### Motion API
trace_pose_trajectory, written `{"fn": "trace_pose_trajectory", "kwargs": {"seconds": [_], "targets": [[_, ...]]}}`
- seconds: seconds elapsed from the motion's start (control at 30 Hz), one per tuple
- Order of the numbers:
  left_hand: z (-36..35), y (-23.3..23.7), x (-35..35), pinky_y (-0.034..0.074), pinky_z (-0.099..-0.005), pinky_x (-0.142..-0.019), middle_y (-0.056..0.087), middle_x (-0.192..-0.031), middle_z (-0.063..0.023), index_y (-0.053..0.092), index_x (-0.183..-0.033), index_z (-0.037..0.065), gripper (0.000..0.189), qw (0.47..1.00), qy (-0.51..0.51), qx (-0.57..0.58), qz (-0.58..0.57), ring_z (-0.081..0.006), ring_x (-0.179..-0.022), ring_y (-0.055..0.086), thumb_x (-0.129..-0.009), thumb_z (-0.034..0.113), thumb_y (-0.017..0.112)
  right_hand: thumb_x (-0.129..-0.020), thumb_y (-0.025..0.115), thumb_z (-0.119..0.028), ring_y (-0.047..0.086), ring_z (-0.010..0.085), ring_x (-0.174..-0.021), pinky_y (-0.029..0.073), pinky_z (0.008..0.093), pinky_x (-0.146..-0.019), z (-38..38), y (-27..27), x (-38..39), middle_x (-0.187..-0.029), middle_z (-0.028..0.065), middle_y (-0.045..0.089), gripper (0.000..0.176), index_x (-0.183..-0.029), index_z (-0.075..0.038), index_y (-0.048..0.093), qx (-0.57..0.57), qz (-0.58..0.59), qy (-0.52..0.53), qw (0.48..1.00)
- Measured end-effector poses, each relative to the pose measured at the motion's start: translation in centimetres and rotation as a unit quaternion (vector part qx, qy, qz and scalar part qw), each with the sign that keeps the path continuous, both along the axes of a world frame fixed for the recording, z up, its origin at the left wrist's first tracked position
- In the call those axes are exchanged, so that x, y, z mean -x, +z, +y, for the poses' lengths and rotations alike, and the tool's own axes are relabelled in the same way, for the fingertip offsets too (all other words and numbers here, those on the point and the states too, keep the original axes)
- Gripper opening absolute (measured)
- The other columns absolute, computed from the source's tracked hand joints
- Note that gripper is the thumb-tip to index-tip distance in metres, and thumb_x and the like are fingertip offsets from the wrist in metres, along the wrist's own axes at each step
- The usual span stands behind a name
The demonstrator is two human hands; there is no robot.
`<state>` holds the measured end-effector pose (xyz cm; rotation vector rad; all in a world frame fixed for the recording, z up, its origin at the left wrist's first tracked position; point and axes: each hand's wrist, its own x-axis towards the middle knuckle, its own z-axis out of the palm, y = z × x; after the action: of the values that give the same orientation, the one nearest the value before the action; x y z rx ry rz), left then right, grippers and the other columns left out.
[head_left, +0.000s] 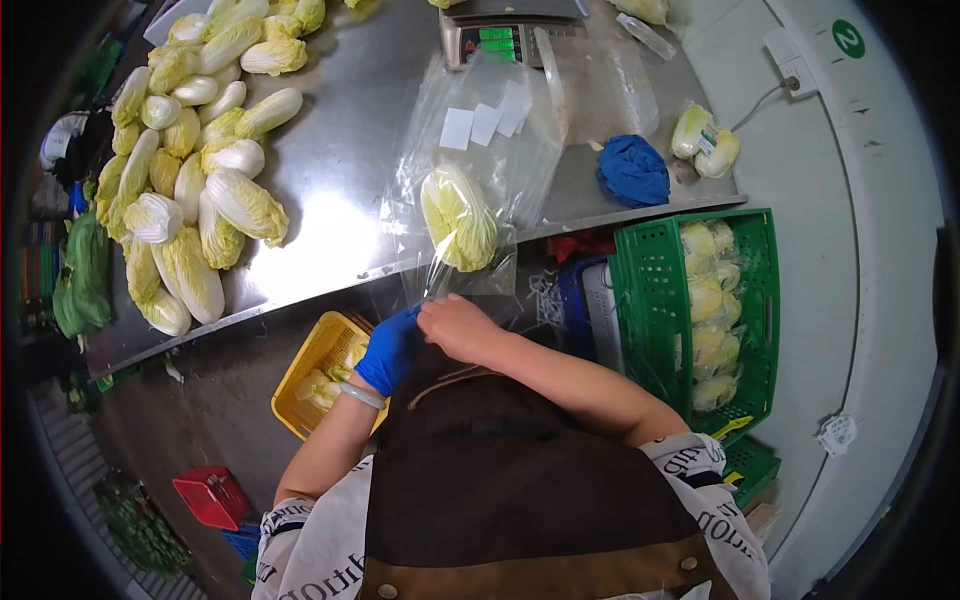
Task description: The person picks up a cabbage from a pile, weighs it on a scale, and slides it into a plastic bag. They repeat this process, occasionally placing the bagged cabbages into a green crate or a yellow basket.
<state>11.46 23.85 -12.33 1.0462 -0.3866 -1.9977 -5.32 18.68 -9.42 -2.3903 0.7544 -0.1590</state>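
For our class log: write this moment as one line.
left hand and right hand: pinch bag | cabbage: inside bag, at table edge

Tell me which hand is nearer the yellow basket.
Left. The gloved left hand overlaps the yellow basket's near corner in the view. The bare right hand lies beyond it, further right, clear of the basket. Both pinch the clear bag.

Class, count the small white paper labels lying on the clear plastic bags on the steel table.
3, in a row near the grey weighing scale: left label, middle label, right label. More may be hidden.
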Motion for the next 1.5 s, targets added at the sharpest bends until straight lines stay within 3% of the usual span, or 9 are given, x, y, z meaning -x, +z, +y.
{"fn": "trace_pose_trajectory", "kwargs": {"seconds": [0.23,0.47,0.6,0.73,0.97,1.1,1.23,1.37,1.5], "targets": [[0.3,-2.3,-1.4,0.047,-0.0304,-0.092,0.063,-0.114,-0.0099,0.051,-0.125,-0.004,0.033,0.969,-0.088,0.01,-0.23,-0.0189,-0.105,0.061,-0.096,0.01,0.045,-0.083,0.055,-0.016,0.056,0.0227,-0.092,0.043,0.034,-0.083,4.3,1.2,14.1,-0.091,0.0061,0.056,0.008,-0.085,-0.01,0.06,0.067,0.089,0.054,0.992],[1.1,-6.1,-5.4,0.042,-0.0284,-0.096,0.06,-0.123,-0.0134,0.049,-0.132,-0.002,0.04,0.96,-0.065,0.044,-0.27,-0.0191,-0.112,0.057,-0.096,0.015,0.052,-0.082,0.058,-0.02,0.056,0.035,-0.111,0.048,0.0446,-0.09,7.7,-0.4,24.8,-0.121,0.0134,0.059,0.037,-0.118,-0.012,0.06,-0.326,0.493,-0.004,0.806],[-1.6,0.2,-2.4,0.035,-0.0426,-0.105,0.049,-0.135,-0.0173,0.047,-0.135,0.006,0.058,0.573,-0.132,0.384,-0.712,-0.0343,-0.123,0.047,-0.079,0.008,0.064,-0.079,0.054,-0.011,0.043,0.0306,-0.126,0.035,0.0418,-0.105,-1.2,2.5,15.6,-0.136,0.013,0.045,0.046,-0.125,-0.006,0.051,0.216,0.12,-0.156,0.956],[-2.4,-1.0,-1.9,0.038,-0.0445,-0.103,0.054,-0.13,-0.0122,0.053,-0.125,0.007,0.049,0.49,-0.248,0.573,-0.608,-0.0315,-0.119,0.051,-0.077,0.005,0.063,-0.078,0.057,-0.013,0.044,0.0258,-0.127,0.034,0.0421,-0.107,-5.0,0.5,11.1,-0.132,0.0078,0.051,0.042,-0.119,-0.009,0.058,0.256,-0.041,0.075,0.963],[-6.4,1.7,-4.5,0.049,-0.0286,-0.08,0.07,-0.096,-0.0104,0.066,-0.107,-0.002,0.031,0.952,-0.1,0.14,-0.252,-0.0147,-0.085,0.064,-0.097,0.023,0.051,-0.096,0.051,-0.025,0.068,0.0175,-0.082,0.052,0.0316,-0.077,-9.6,-1.5,12.8,-0.084,0.0119,0.07,0.032,-0.086,0.0,0.068,-0.393,-0.198,-0.274,0.855],[-10.0,-2.4,-4.7,0.046,-0.0254,-0.061,0.067,-0.077,-0.0044,0.069,-0.092,0.001,0.031,0.969,-0.067,-0.034,-0.234,-0.0094,-0.068,0.059,-0.095,0.028,0.054,-0.094,0.051,-0.037,0.067,0.0191,-0.062,0.052,0.0325,-0.065,-10.4,-4.9,10.2,-0.068,0.0174,0.066,0.045,-0.075,0.001,0.065,-0.444,-0.117,-0.451,0.766],[-10.8,-7.2,-2.7,0.044,-0.0259,-0.052,0.063,-0.067,-0.0046,0.068,-0.08,0.0,0.028,0.932,-0.084,0.01,-0.353,-0.0126,-0.055,0.055,-0.091,0.025,0.061,-0.092,0.05,-0.043,0.061,0.0239,-0.047,0.05,0.0364,-0.053,-9.3,-7.2,7.0,-0.055,0.0134,0.061,0.053,-0.065,0.001,0.061,-0.186,0.041,-0.468,0.863],[-12.6,-5.7,-2.0,0.042,-0.0251,-0.05,0.061,-0.064,-0.0037,0.067,-0.077,-0.001,0.028,0.926,-0.135,-0.021,-0.352,-0.0119,-0.051,0.052,-0.089,0.024,0.062,-0.09,0.053,-0.035,0.067,0.0278,-0.08,0.049,0.0427,-0.075,-10.1,-5.5,8.6,-0.078,0.0186,0.066,0.038,-0.084,0.001,0.064,-0.417,-0.011,-0.558,0.718],[-13.0,-5.4,-2.2,0.041,-0.0245,-0.048,0.06,-0.063,-0.0035,0.066,-0.078,-0.001,0.027,0.941,-0.139,-0.065,-0.303,-0.0113,-0.051,0.052,-0.089,0.023,0.061,-0.082,0.06,-0.029,0.051,0.0321,-0.116,0.038,0.0486,-0.097,-7.9,-0.1,7.5,-0.123,0.0203,0.054,0.039,-0.113,-0.006,0.058,0.036,-0.027,-0.38,0.924]]}}
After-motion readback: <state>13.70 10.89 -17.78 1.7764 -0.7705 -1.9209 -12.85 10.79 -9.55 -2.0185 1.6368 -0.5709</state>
